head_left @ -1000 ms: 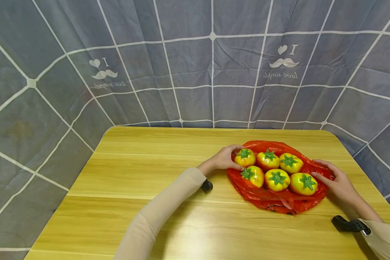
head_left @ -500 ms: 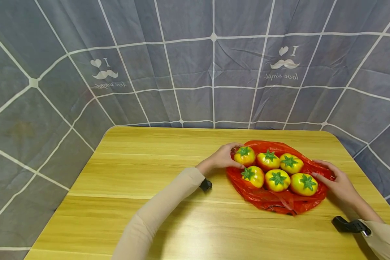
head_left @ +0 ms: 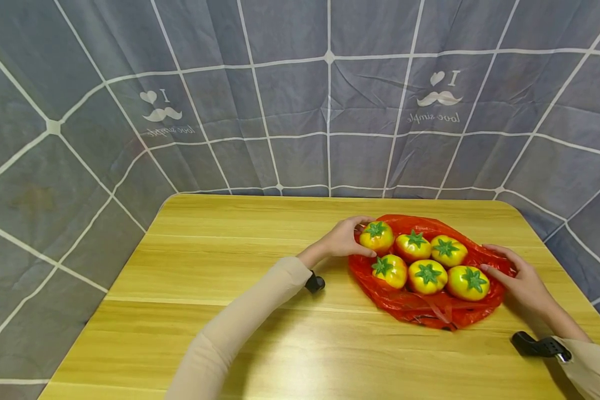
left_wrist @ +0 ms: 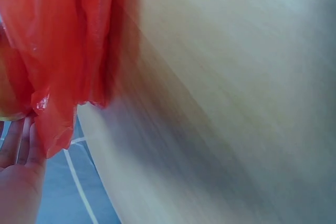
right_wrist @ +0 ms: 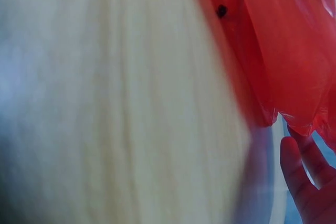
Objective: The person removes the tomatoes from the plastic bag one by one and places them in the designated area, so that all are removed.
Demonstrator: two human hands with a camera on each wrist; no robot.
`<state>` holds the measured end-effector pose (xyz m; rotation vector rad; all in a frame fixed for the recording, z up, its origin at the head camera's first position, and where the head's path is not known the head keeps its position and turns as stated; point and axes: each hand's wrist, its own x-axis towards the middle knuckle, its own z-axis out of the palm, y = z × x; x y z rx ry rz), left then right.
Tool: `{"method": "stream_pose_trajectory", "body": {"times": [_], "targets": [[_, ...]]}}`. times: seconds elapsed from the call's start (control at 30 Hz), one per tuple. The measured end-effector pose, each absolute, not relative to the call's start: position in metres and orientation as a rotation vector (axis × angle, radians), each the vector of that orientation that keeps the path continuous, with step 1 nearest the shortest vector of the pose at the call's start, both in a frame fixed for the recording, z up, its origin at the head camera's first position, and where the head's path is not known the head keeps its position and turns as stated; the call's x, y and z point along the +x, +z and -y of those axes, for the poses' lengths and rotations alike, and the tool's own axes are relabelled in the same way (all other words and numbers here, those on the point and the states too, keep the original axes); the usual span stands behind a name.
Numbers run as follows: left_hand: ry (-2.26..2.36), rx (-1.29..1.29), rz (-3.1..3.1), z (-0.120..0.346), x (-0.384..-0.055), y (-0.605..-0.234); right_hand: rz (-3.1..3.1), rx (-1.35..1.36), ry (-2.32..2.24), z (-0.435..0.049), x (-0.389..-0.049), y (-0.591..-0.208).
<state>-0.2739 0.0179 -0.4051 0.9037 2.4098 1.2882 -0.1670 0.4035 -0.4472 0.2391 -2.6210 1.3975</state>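
An opened-out red plastic bag (head_left: 430, 308) lies on the right half of the wooden table in the head view. Several yellow-orange persimmons with green star-shaped tops sit on it in two rows. My left hand (head_left: 344, 239) grips the far-left persimmon (head_left: 377, 236), with the thumb on its near side and the fingers on its far side; the fingertips are partly hidden. At the bag's right edge, my right hand (head_left: 522, 283) rests with thumb and fingers spread, close to the near-right persimmon (head_left: 469, 283). In the right wrist view its fingers touch hanging red plastic.
Around the bag extends the wooden table (head_left: 205, 278), its far corners rounded. A grey curtain (head_left: 300, 111) with white lines hangs behind and along both sides. Black straps with small devices are on both wrists.
My left hand has shifted slightly away from me and left, and the far-left persimmon has moved a little with it. The right hand has stayed nearly still at the bag's edge.
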Motion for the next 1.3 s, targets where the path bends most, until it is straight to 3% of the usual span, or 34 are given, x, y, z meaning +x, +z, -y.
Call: {"method": "stream_pose_trajectory", "body": {"times": [0.67, 1.3], "targets": [[1.264, 0.951, -2.442, -0.005, -0.260, -0.387, 2.597, 0.275, 1.352, -0.402, -0.166, -0.447], [1.291, 0.916, -2.507, 0.039, -0.259, -0.383, 2.594, 0.263, 1.366, -0.402, -0.167, -0.451]]}}
